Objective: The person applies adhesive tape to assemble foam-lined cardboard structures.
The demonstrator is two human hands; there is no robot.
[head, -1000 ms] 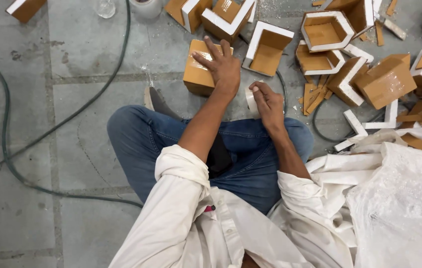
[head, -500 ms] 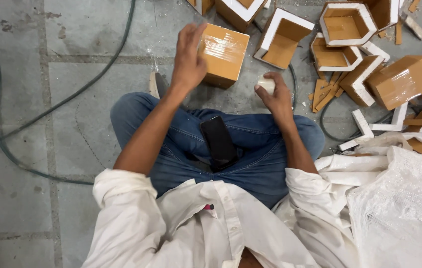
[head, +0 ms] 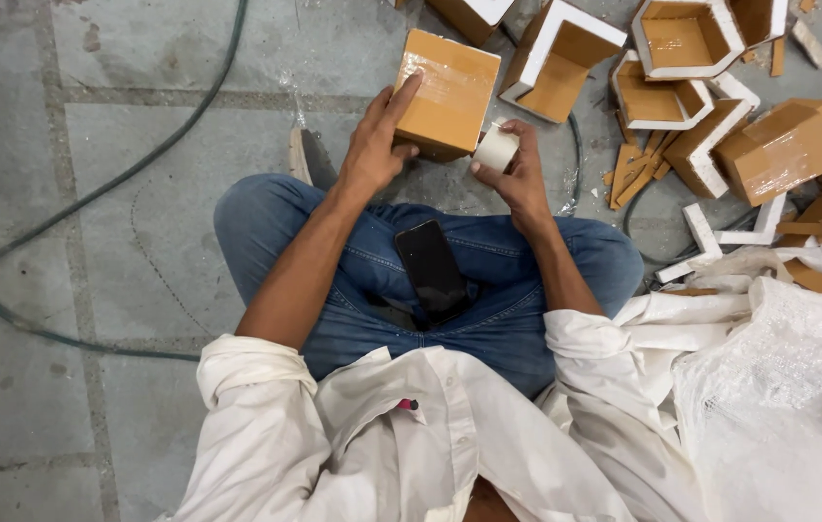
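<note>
Brown block (head: 447, 92) | left hand (head: 374, 145) grips it | right hand (head: 517, 169) clasps tape roll (head: 496, 150)

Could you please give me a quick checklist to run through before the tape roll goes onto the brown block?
1. Left hand grips the brown block: ok.
2. Right hand holds the tape roll: ok.
3. Roll meets the block's lower corner: ok.
4. Loose tape end found: cannot tell.
5. Phone lies steady on the lap: ok, though unsecured.
6. Block's top face is bare of tape: not ok, it already looks glossy.
</note>
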